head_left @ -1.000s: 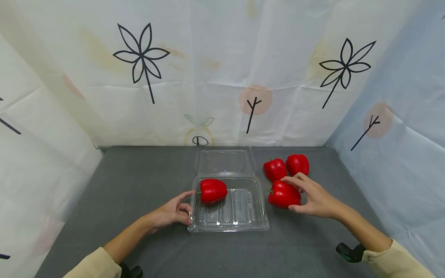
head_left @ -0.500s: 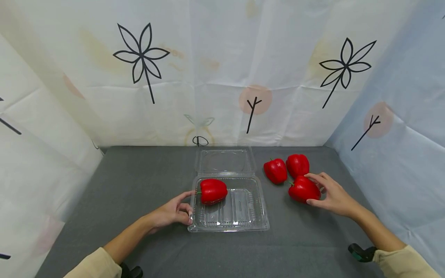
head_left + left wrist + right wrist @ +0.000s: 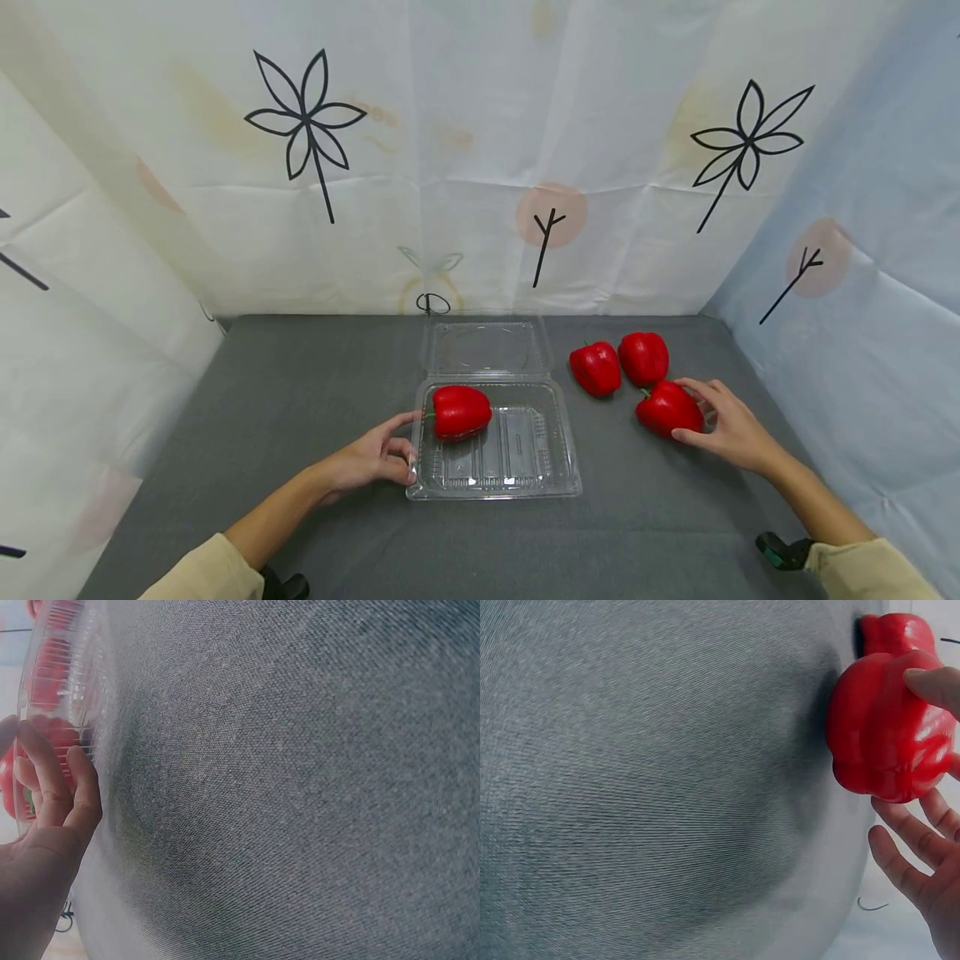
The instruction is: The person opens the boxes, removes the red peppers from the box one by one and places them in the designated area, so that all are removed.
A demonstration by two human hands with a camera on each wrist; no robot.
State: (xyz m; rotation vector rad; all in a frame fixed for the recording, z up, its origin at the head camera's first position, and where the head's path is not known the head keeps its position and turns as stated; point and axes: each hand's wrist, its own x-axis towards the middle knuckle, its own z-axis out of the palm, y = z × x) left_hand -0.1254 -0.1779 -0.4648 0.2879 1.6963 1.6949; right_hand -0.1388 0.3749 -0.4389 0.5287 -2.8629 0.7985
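A clear plastic clamshell container (image 3: 517, 450) lies with its lid (image 3: 483, 348) laid back. In its left part sits a red bell pepper (image 3: 461, 412), stem to the left. My left hand (image 3: 375, 457) holds the container's left edge with curved fingers (image 3: 52, 784). Right of the container, my right hand (image 3: 731, 425) grips another red bell pepper (image 3: 670, 409) from its right side. In the right wrist view the thumb (image 3: 934, 686) presses one side of this pepper (image 3: 885, 727) and the fingers reach round its blunt end.
Two more red bell peppers, one on the left (image 3: 596, 369) and one on the right (image 3: 643, 359), lie behind the gripped one. A grey cloth (image 3: 480, 550) covers the table. Printed white curtains (image 3: 480, 150) stand at the back and sides.
My right hand has moved right with its pepper, from beside the container to below the rear right pepper. My left hand and the container have stayed put.
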